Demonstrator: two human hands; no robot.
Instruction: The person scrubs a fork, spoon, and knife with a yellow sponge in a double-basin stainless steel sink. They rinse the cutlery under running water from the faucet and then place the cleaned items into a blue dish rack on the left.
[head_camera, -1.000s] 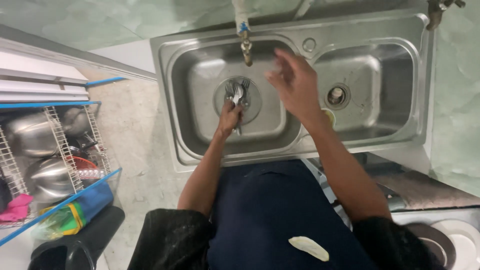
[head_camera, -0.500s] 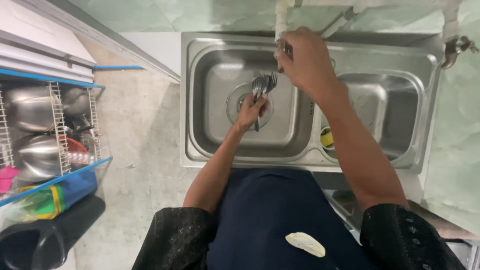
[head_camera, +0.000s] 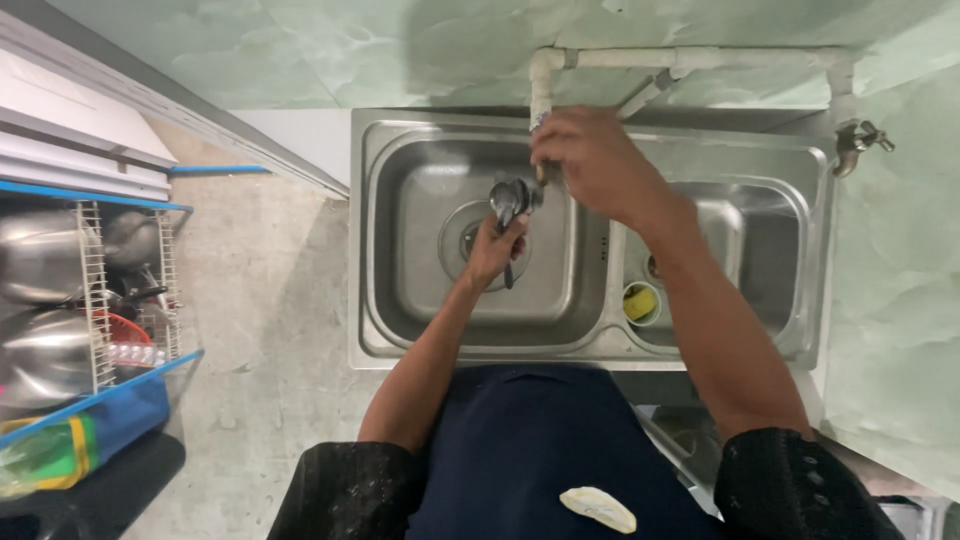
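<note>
We see a bunch of metal spoons (head_camera: 512, 200), bowls up and handles down, above the left sink basin (head_camera: 420, 290).

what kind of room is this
Most likely a home kitchen's washing-up corner: a steel double sink, spoons held by the left hand under the tap, and a dish rack with steel pots.

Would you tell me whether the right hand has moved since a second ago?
Yes. The right hand has gone from over the sink's divider up to the tap at the back rim, which it now grips.
</note>
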